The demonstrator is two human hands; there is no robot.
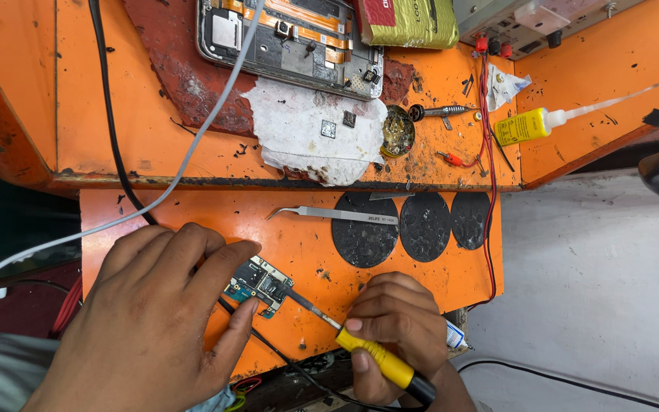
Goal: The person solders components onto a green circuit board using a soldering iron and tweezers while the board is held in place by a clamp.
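Observation:
My left hand [146,320] pins a small green circuit board [259,284] against the orange work surface [314,248], thumb and fingers at its left edge. My right hand [394,324] grips a soldering iron [379,358] with a yellow and black handle. Its thin metal tip [303,301] points left and touches the board's right edge. Beyond the board lie curved steel tweezers [337,215].
An opened phone frame [291,42] rests on the upper bench beside a stained white tissue [314,133] carrying small chips. A brass-wool tip cleaner [398,131], yellow dropper bottle [532,124], red leads [487,152], three black round pads [425,226] and white and black cables [116,137] are around.

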